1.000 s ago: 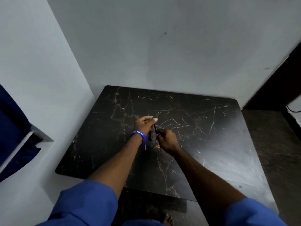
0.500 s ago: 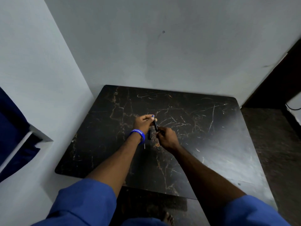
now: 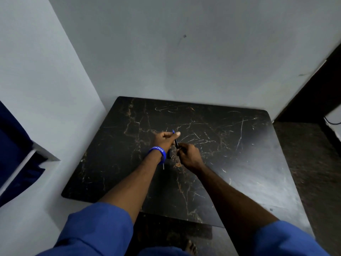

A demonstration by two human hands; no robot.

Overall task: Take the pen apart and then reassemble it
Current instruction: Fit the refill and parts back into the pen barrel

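Observation:
Over the middle of the black marble table, both my hands hold a dark pen barrel. My left hand, with a blue wristband, pinches its upper part, and a blue tip sticks out above the thumb. My right hand grips the barrel's lower end with its fingertips. A dark pen cap lies on the table just under my left wrist. Beside it a thin refill shows below the wristband. How the parts join inside my fingers is hidden.
The table stands in a corner, with pale walls at the back and left. A blue curtain hangs at a ledge on the left. Dark floor and a dark opening lie to the right. My foot shows under the table's near edge.
Both hands have stayed at the same spot on the pen. My right hand's fingers have shifted slightly at the barrel's lower end. The cap and refill lie unmoved.

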